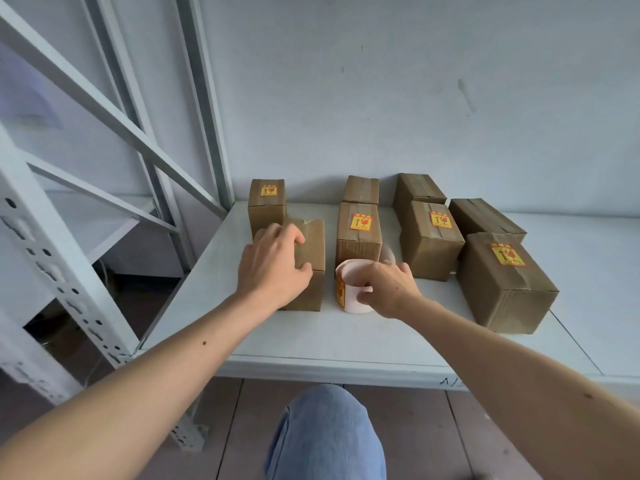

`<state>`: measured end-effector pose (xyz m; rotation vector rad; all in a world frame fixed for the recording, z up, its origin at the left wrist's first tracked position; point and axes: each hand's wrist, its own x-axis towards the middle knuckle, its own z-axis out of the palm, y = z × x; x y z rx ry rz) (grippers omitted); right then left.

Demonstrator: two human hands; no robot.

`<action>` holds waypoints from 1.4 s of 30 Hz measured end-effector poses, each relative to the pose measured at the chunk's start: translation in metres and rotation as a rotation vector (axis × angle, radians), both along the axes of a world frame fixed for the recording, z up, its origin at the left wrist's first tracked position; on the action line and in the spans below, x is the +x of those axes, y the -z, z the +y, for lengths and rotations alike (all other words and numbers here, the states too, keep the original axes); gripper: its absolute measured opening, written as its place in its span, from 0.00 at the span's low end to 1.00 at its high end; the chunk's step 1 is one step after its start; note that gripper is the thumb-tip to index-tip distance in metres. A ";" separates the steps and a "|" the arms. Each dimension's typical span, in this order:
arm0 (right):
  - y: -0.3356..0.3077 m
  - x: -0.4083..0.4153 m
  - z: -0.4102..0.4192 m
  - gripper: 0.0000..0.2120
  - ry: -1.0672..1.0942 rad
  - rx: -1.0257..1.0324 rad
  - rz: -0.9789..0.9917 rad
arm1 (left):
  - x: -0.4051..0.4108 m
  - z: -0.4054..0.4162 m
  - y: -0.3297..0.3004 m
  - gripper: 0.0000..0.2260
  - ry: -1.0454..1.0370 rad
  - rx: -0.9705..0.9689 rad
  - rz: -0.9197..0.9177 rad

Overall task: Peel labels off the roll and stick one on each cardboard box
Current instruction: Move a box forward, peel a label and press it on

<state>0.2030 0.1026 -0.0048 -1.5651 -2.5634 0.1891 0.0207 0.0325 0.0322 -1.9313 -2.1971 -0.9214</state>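
Note:
Several brown cardboard boxes stand on a white shelf (346,334). My left hand (272,266) grips the top of the near-left box (311,258), which shows no label. My right hand (389,287) holds the roll of labels (348,289), upright on the shelf, fingers curled over its rim. Yellow-and-red labels sit on the back-left box (266,202), the middle box (358,230), a box right of it (431,240) and the near-right box (505,282). Three boxes at the back (361,189) (417,190) (485,216) show no label on top.
White metal shelving uprights and diagonal braces (114,112) stand to the left. A pale wall (415,98) closes the back. The shelf's front edge (346,370) runs above a knee in blue jeans (325,434) and a tiled floor.

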 end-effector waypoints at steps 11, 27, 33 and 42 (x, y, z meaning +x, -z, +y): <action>-0.088 0.046 0.001 0.10 -0.157 -0.392 0.227 | 0.031 0.021 -0.027 0.33 0.577 -0.317 -0.151; -0.085 0.041 -0.001 0.08 -0.150 0.122 0.721 | 0.036 0.029 -0.035 0.13 0.549 -0.150 -0.485; -0.090 0.034 -0.001 0.04 -0.166 0.079 0.753 | 0.035 0.029 -0.039 0.13 0.529 -0.087 -0.471; -0.091 0.039 0.001 0.02 -0.127 0.053 0.754 | 0.035 0.032 -0.034 0.15 0.547 -0.104 -0.551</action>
